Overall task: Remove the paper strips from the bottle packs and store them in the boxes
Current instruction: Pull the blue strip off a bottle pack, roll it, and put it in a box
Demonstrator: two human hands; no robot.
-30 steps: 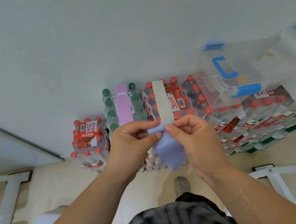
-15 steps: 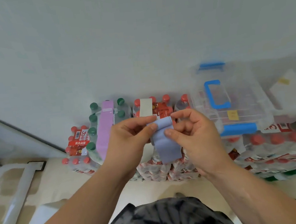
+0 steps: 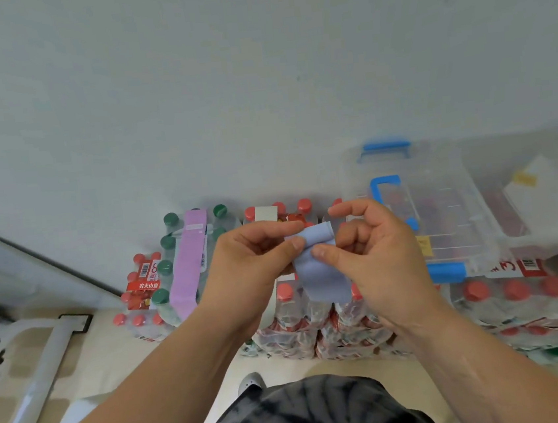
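— Left grip first: what does it hold?
— It pinches the upper left edge of the light blue paper strip between thumb and forefinger, narrow on the paper.
— And the right grip?
— Its thumb presses the front of the same strip with the curled fingers behind it. The forefinger is lifted clear above.
— So where is the strip?
— In the air between both hands, above the red-capped bottle packs on the floor. Its top end is folded over and the rest hangs down.
— Any other strips?
— A purple strip lies along the green-capped pack to the left. A white strip shows on a red-capped pack just behind the left grip.
— And the boxes?
— One clear storage box with blue latches sits on the packs to the right, against the wall. A second clear box is beside it, blurred.
— What else?
— A smaller red-capped pack on the far left, with a white frame near it.
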